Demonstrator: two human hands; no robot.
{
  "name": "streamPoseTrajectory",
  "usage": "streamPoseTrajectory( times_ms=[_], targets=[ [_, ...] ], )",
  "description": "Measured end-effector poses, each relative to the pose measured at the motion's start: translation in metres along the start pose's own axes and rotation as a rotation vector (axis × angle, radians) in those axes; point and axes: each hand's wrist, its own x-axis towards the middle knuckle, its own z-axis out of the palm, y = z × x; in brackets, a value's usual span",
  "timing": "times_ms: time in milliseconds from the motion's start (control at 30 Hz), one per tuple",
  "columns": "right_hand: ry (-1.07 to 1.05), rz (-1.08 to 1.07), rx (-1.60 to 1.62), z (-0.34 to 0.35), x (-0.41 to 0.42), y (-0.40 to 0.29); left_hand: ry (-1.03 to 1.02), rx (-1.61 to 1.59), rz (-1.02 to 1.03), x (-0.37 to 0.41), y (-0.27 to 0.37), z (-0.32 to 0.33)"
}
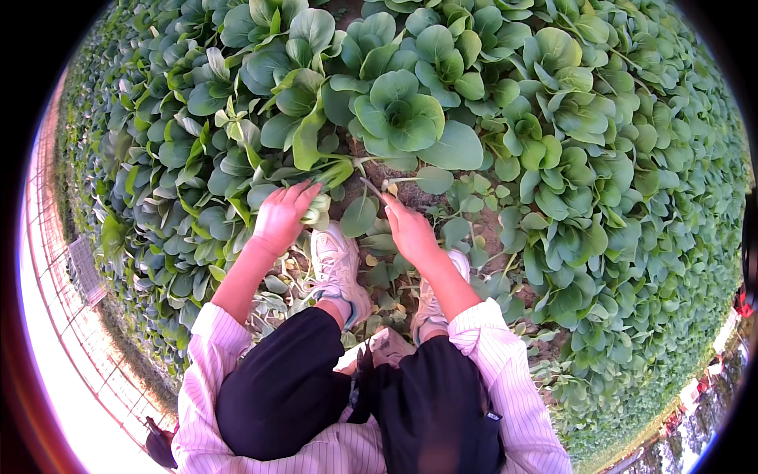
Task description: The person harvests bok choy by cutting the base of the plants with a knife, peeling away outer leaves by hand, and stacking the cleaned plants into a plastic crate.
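Note:
My left hand (283, 218) is closed around a head of bok choy (318, 210), its pale, thick stalks showing beside the fingers. How much of that head lies under the hand is hidden. In my right hand (410, 230) is a small knife (371, 188), its narrow blade slanting up and left over bare soil. The handle is mostly covered by my fingers. Just beyond both hands stands a broad rosette of bok choy (400, 115). A loose-lying leaf (359, 217) is between the hands, above my shoes.
Dense bok choy plants (574, 106) surround me ahead and on both sides. My left shoe (334, 260) and right shoe (438, 284) rest among low weeds and fallen leaves. A grey mesh panel (87, 269) stands by the bright left edge, near a wire grid (65, 302).

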Motion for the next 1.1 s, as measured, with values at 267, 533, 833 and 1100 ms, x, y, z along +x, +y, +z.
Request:
streamPoseTrajectory(
  times_ms=[267, 533, 833, 1100],
  targets=[
    [0.128, 0.205, 0.819, -0.082, -0.034, -0.039, 0.182, -0.468, 0.060, -0.006, 0.052, -0.053],
    [0.296, 0.259, 1.002, -0.114, -0.056, -0.045, -0.064, -1.118, -0.091, 0.017, 0.106, -0.060],
    [-0.054, 0.164, 1.091, -0.111, -0.064, -0.063, -0.271, -1.038, 0.026, 0.059, 0.100, -0.087],
    [0.178, 0.141, 1.237, -0.110, -0.065, -0.053, -0.556, -1.654, -0.164, 0.087, 0.129, -0.069]
  ],
)
